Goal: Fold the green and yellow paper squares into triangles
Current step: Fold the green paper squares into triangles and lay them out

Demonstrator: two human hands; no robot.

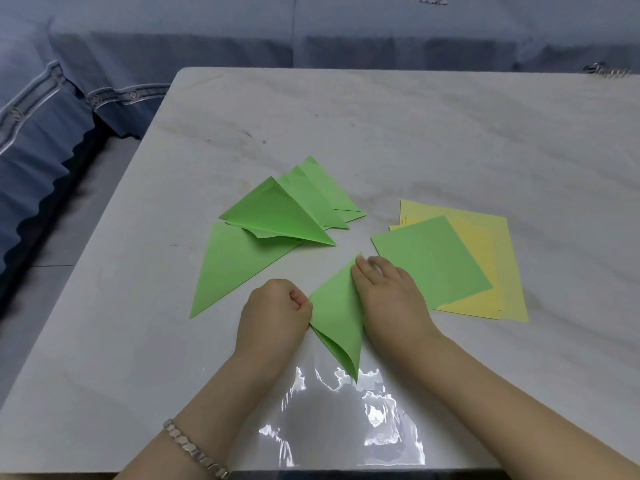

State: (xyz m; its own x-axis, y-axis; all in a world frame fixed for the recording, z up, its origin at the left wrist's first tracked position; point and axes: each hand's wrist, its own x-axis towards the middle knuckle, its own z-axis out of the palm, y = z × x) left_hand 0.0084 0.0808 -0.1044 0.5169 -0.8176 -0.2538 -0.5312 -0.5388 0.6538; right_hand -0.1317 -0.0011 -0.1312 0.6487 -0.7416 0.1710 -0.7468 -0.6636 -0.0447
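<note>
A pale marbled desk (415,133) filled most of the frame, with blue quilted upholstery (138,46) behind it along the top and upper left. A sheet of clear film (339,427) lay glinting at the desk's near edge, bottom centre.

Left of centre sat a loose pile of green triangles (277,216), already folded and overlapping one another, so much of the green work appeared done. At centre right, an unfolded green square (433,265) rested on a stack of yellow squares (502,258), all still flat.

Just below centre, the green sheet in hand (337,317) was doubled over into a triangle, its point aimed toward the bottom of the frame. The right hand (391,296) lay flat on it, fingers straight, pressing down along its right side. The left hand (273,313), a metal bracelet (194,448) on its wrist, was clenched into a fist against the triangle's left corner; no paper showed between its fingers.

By my reading, this sheet only needed its crease sharpened. One green square and every yellow square remained to be folded, so the task was perhaps near halfway.
</note>
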